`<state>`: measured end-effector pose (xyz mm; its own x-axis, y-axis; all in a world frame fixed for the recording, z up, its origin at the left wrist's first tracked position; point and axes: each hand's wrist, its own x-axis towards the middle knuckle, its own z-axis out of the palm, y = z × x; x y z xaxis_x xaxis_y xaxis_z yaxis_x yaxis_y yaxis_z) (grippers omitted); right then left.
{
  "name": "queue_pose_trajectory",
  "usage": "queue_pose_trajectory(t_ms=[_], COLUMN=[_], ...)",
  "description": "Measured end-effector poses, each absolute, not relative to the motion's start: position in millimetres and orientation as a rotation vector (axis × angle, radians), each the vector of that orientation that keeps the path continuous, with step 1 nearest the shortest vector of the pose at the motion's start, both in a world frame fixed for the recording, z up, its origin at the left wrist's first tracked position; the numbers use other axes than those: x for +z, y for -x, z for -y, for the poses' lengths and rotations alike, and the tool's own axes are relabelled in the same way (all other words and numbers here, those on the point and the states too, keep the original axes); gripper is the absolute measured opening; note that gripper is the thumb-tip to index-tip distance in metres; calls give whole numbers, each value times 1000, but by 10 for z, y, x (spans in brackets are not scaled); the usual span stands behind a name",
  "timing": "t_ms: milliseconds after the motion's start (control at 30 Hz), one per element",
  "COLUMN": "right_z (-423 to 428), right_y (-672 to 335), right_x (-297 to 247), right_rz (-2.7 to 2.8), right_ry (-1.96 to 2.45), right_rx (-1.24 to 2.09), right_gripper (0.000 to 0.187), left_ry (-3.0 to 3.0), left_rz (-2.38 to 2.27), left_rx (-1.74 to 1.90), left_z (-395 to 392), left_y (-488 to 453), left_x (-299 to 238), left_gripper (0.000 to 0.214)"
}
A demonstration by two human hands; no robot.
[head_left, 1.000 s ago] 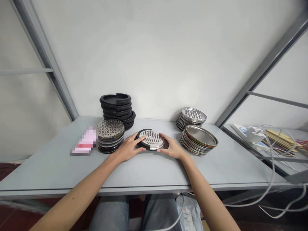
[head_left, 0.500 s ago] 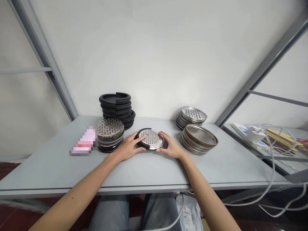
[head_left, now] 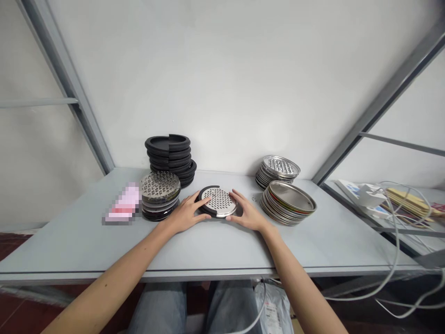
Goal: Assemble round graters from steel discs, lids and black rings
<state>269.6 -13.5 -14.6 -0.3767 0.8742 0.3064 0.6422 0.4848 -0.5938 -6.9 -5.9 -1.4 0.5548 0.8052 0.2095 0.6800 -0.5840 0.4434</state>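
Observation:
A round metal grater disc (head_left: 219, 201) sits in a black ring-shaped base (head_left: 204, 191), flat on the table between my hands. My left hand (head_left: 189, 212) grips its left side, fingers on the black rim and grater face, thumb at the front edge. On the right edge, my right hand (head_left: 245, 212) holds the metal rim between thumb and fingers. Beside my left hand stands a stack of grater discs (head_left: 160, 185) with coarse raised teeth. Right of my right hand is a stack of round metal plates (head_left: 292, 197), some with coloured edges.
Black round bases (head_left: 168, 153) are piled at the back left. Another stack of metal grater discs (head_left: 281, 166) stands at the back right. A blurred pink item (head_left: 124, 204) lies on the left of the grey table (head_left: 222, 250). White cables (head_left: 396, 241) hang at the right.
The view has shifted very slightly. Both hands stay around the grater disc, with no clear movement of it.

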Motion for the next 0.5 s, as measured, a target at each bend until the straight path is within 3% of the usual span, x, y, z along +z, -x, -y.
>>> queue_pose_trajectory(t_ms=[500], right_z=[135], right_y=[-2641], right_x=[-130], right_rz=[2002], right_ry=[1285], right_rx=[565], right_gripper=[92], left_ry=[-2400], left_rz=[-1249], left_rx=[611], left_z=[77], left_y=[40], left_x=[8], left_gripper=[60])
